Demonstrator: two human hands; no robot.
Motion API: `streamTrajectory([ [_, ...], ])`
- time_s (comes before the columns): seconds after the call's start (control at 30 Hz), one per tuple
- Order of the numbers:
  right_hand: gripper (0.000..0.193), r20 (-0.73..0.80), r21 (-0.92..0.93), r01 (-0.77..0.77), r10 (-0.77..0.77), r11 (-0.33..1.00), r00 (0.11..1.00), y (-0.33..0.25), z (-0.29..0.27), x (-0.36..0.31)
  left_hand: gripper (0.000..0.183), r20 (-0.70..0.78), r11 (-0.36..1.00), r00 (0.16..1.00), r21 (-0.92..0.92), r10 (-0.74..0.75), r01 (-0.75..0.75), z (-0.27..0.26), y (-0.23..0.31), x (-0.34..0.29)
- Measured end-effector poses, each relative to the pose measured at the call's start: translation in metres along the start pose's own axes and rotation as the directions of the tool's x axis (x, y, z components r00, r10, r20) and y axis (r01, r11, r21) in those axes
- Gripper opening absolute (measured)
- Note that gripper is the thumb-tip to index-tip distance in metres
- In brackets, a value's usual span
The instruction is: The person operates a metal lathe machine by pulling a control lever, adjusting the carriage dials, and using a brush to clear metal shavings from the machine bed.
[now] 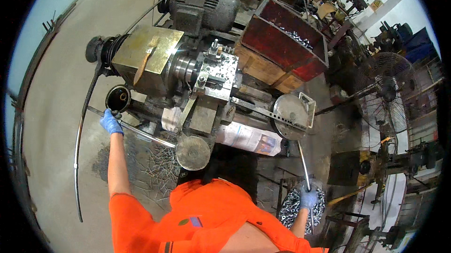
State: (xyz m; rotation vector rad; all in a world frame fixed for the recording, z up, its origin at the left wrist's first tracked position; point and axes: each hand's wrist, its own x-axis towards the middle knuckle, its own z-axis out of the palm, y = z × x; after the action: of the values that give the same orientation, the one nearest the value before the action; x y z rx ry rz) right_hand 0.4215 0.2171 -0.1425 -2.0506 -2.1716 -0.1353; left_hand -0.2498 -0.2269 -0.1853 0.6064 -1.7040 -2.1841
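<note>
My left hand (112, 122), in a blue glove, is closed round a shiny metal lever bar (149, 136) left of the machine, beside a round black pot (118, 98). This bar runs toward a round grey disc (193, 153) in front of me. My right hand (308, 199), gloved in blue too, grips a long straight metal rod (304, 163) at the right. The rod's upper end reaches toward a larger round plate (290, 115). Below that hand is a container of small shiny metal parts (289, 211). Between my arms stands a greasy machine with a metal slide block (217, 75) and spindle (186, 68).
A brush (144, 65) lies on the brassy cover (127, 51). Behind are a motor (204, 9) and a red bin (282, 36) with metal parts. A fan (387, 88) stands right. Metal shavings (162, 168) litter the floor; a bent pipe (77, 159) hangs left.
</note>
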Motion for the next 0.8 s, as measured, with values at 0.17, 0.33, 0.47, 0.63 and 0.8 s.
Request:
streamTrajectory([
  [0.17, 0.033, 0.085, -0.216, 0.205, -0.19, 0.955, 0.978, -0.023, 0.015, 0.042, 0.013, -0.036, 1.0, 0.999, 0.001, -0.023, 0.023, 0.016, 0.014, -0.015],
  [0.33, 0.032, 0.184, -0.243, 0.125, -0.081, 0.962, 0.98, -0.016, 0.02, 0.112, 0.014, -0.021, 1.0, 0.999, 0.001, -0.03, 0.03, 0.008, 0.008, -0.015],
  [0.47, 0.035, 0.158, -0.363, 0.086, -0.03, 0.928, 0.987, -0.052, 0.017, 0.19, 0.016, 0.056, 0.996, 0.994, 0.003, -0.091, 0.091, -0.003, -0.012, 0.002],
  [0.63, 0.051, 0.112, -0.419, 0.026, 0.024, 0.908, 0.993, -0.119, 0.019, 0.254, 0.017, 0.063, 0.991, 0.99, 0.037, -0.128, 0.126, 0.008, -0.001, -0.012],
  [0.8, 0.069, 0.035, -0.22, 0.145, -0.141, 0.965, 0.989, -0.15, 0.034, 0.233, 0.029, 0.127, 0.927, 0.962, 0.326, -0.24, 0.188, -0.013, -0.015, -0.001],
])
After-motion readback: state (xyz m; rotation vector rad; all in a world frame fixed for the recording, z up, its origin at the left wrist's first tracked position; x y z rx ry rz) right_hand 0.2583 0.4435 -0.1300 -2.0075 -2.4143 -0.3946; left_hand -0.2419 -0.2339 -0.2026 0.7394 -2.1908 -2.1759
